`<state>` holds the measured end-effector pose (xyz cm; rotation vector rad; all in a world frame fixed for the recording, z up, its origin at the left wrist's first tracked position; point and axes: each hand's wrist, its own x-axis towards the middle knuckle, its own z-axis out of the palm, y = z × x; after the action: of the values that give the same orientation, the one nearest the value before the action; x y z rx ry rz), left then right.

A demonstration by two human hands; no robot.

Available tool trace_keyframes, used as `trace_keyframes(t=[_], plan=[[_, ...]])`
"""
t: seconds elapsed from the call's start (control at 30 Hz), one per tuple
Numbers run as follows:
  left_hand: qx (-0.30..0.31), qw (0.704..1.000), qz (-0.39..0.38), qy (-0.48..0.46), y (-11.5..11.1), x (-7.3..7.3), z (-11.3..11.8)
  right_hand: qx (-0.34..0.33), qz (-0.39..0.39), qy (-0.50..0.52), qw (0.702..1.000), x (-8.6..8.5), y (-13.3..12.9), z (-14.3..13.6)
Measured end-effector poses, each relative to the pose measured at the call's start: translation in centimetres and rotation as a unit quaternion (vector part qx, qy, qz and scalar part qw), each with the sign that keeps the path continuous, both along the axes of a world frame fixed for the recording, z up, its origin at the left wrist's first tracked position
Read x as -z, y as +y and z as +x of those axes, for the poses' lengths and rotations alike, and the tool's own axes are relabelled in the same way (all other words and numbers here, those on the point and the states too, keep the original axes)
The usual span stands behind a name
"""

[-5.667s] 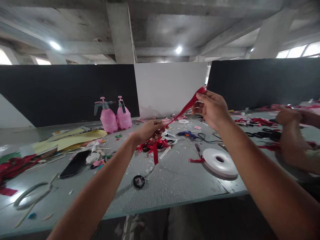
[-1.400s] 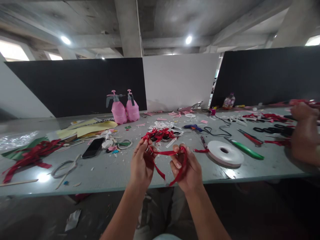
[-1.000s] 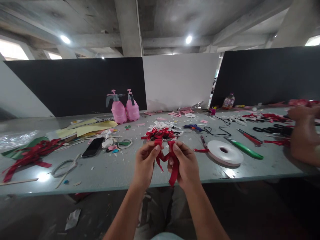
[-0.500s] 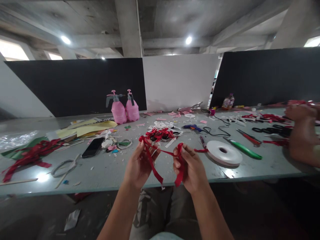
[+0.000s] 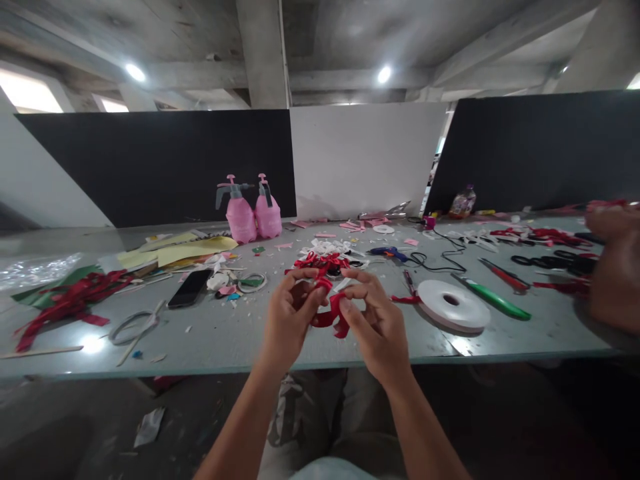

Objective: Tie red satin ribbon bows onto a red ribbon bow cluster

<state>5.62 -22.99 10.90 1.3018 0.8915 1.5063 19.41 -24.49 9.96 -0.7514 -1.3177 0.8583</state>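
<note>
Between my two hands a red ribbon [image 5: 326, 319] curves in a loop, held above the table's front part. My left hand [image 5: 291, 313] pinches it between thumb and fingers at its upper left. With thumb and forefinger my right hand [image 5: 376, 320] grips it on the right, and a short end hangs below. The hands are close together, fingertips almost meeting. Just behind them lies a heap of red ribbon bows [image 5: 325, 261], partly hidden by my fingers. White ribbon pieces [image 5: 333, 247] lie behind that heap.
A white ribbon roll [image 5: 453, 305], a green cutter [image 5: 495, 299] and a blue glue gun [image 5: 389, 253] lie to the right. A co-worker's arm [image 5: 617, 267] reaches in there. On the left are a phone [image 5: 190, 289], red ribbon strips [image 5: 75, 300] and pink spray bottles [image 5: 241, 219].
My hands have come together and up a little. The ribbon, stretched between them with two long hanging ends before, is now gathered into a small loop. The view has shifted slightly.
</note>
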Motion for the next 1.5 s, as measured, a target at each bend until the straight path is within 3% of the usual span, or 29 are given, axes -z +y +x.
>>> trace_keyframes(t=[0.13, 0.23, 0.4, 0.57, 0.73, 0.83, 1.13, 1.23, 1.3, 1.37, 1.43, 1.5], plan=[[0.004, 0.995, 0.061, 0.078, -0.9, -0.1, 0.2, -0.003, 0.049, -0.115, 0.992, -1.6, 0.4, 0.3], [-0.033, 0.989, 0.091, 0.114, -1.3, 0.1, 0.1, 0.005, 0.029, -0.153, 0.988, -1.8, 1.0, 0.3], [-0.081, 0.974, 0.135, 0.161, -1.4, 0.7, -0.1, 0.023, -0.028, -0.074, 0.997, -0.9, 0.8, -0.2], [-0.065, 0.974, 0.137, 0.166, -1.6, 1.1, -0.4, 0.033, -0.055, -0.009, 0.998, -0.2, 0.7, -0.6], [-0.113, 0.959, 0.211, 0.154, -1.9, 1.2, -0.5, -0.057, -0.153, 0.072, 0.984, -0.4, 1.0, -0.6], [-0.115, 0.955, 0.229, 0.151, -2.0, 1.1, -0.7, -0.12, -0.189, 0.062, 0.973, -0.6, 0.9, -0.3], [-0.072, 0.977, 0.153, 0.132, -2.3, 0.6, -0.6, -0.271, -0.229, -0.043, 0.934, -0.7, 1.3, 2.3], [0.045, 0.997, 0.019, 0.065, -1.7, 0.1, -0.8, -0.34, -0.252, -0.033, 0.905, -0.4, 1.4, 2.6], [0.164, 0.982, -0.091, 0.012, -0.9, 0.1, -1.1, -0.386, -0.276, 0.003, 0.88, 0.2, 1.3, 2.4], [0.23, 0.96, -0.161, -0.022, 0.1, 0.4, -1.2, -0.405, -0.303, 0.051, 0.861, 1.0, 1.1, 2.0], [0.187, 0.971, -0.148, -0.024, 0.8, 0.9, -1.2, -0.383, -0.318, 0.113, 0.86, 2.0, 1.1, 1.6], [0.053, 0.997, -0.049, 0.012, 0.9, 1.1, -1.1, -0.331, -0.316, 0.17, 0.873, 2.6, 1.3, 1.2]])
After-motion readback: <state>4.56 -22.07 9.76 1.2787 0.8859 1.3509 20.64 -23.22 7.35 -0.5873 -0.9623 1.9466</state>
